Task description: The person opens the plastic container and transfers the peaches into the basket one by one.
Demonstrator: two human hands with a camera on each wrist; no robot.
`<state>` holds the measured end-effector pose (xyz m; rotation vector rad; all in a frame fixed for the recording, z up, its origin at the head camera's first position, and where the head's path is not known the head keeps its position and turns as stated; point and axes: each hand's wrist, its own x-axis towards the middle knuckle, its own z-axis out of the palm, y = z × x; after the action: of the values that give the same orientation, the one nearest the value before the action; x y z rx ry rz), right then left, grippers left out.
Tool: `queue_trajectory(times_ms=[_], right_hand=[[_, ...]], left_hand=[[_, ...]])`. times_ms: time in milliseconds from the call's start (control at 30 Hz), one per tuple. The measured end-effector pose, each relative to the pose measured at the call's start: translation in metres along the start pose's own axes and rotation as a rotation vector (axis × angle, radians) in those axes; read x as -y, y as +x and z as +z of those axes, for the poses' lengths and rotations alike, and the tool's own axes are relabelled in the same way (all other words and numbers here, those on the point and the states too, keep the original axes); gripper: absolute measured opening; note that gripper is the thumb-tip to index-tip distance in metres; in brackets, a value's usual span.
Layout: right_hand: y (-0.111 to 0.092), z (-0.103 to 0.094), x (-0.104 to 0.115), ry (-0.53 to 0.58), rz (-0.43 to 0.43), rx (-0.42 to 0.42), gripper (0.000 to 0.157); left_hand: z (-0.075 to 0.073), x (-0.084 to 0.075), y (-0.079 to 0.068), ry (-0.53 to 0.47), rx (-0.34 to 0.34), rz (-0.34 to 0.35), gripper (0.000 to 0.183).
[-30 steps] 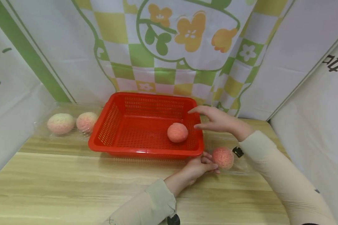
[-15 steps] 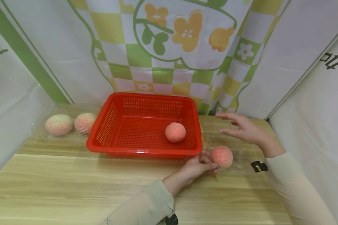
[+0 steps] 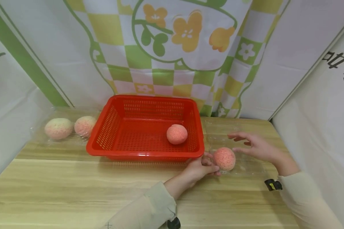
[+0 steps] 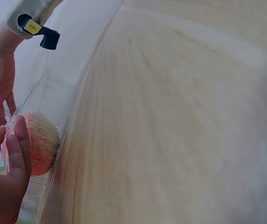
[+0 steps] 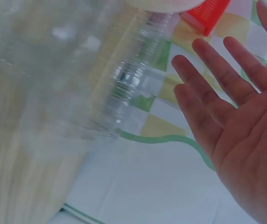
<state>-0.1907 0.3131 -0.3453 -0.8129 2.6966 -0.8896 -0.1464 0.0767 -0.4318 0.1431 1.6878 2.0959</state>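
Observation:
A pink, peach-like fruit [image 3: 225,158] sits in a clear plastic box [image 3: 250,165] to the right of the red basket [image 3: 145,154]. My left hand [image 3: 197,169] pinches the near left edge of this box with thumb and fingers, close beside the fruit. In the left wrist view the fruit [image 4: 41,144] shows just behind the fingertips. My right hand [image 3: 256,147] hovers over the box, fingers spread and thumb near the fruit's right side, holding nothing. Another pink peach-like fruit [image 3: 176,134] lies inside the basket at its right end.
Left of the basket, another clear plastic box [image 3: 38,133] holds two pale pink-and-yellow fruits [image 3: 58,128], one partly behind the basket's rim. A checked curtain [image 3: 163,73] hangs behind the wooden table [image 3: 74,190]. White walls stand on both sides.
My right hand has moved away from the basket's right rim, rightward and then down to the fruit in the box. The left hand stays at the box edge. The view has shifted slightly.

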Motion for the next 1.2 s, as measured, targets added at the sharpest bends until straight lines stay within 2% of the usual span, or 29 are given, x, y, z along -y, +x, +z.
queue_trajectory(times_ms=[300, 533, 767, 1100, 1200], right_hand=[[-0.002, 0.022, -0.012, 0.082, -0.032, 0.086, 0.053], [-0.001, 0.032, -0.017, 0.14, -0.075, 0.086, 0.056], [-0.003, 0.036, -0.02, 0.127, -0.062, 0.067, 0.058], [-0.006, 0.046, -0.03, 0.235, -0.067, 0.067, 0.066], [-0.006, 0.049, -0.032, 0.229, -0.064, 0.061, 0.069]], left_hand=[[0.001, 0.0, 0.001, 0.002, -0.013, -0.008, 0.036], [0.0, 0.001, 0.002, -0.002, -0.005, -0.011, 0.035], [0.0, 0.0, 0.003, -0.011, 0.005, -0.014, 0.034], [0.0, 0.001, 0.003, 0.015, -0.009, 0.001, 0.036], [0.001, 0.0, 0.003, 0.013, -0.009, 0.004, 0.036]])
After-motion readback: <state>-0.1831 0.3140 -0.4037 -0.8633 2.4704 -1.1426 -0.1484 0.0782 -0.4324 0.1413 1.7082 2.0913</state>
